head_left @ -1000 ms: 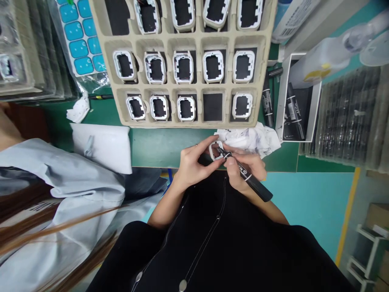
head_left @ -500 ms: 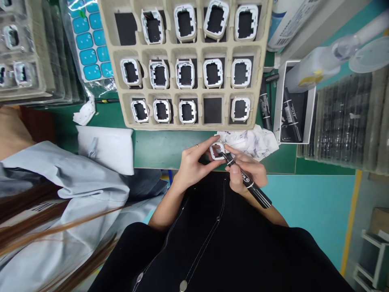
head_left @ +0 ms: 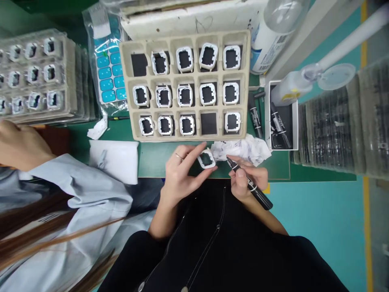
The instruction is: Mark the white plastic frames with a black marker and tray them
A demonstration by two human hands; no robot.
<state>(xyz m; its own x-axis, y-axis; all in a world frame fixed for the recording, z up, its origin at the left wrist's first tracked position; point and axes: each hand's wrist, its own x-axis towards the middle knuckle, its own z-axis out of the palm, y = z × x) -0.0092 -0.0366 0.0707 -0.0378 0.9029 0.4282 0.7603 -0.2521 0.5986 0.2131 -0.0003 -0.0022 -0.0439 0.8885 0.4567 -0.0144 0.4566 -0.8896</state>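
My left hand [head_left: 179, 178] pinches a small white rectangular frame [head_left: 206, 159] between thumb and fingers, just above the table's front edge. My right hand [head_left: 247, 180] grips a black marker pen [head_left: 251, 185], its tip pointing up-left and a short gap away from the frame. Behind both hands lies a beige pulp tray [head_left: 185, 136] with rows of pockets, most holding white frames; the bottom row's fourth pocket [head_left: 208, 123] shows only a black pad. A crumpled, ink-stained white tissue [head_left: 243, 148] lies beside the marker tip.
A white box [head_left: 267, 117] with more black markers stands right of the tray, near a plastic bottle [head_left: 288, 87]. Stacked clear trays [head_left: 33, 77] sit far left, dark trays [head_left: 331, 129] far right. A co-worker's hand [head_left: 21, 144] and pale blue sleeve [head_left: 79, 190] are at left.
The marker tip has come off the frame and drawn back to the right; my left hand has shifted the frame slightly left. The camera has tilted up, showing more of the bench.
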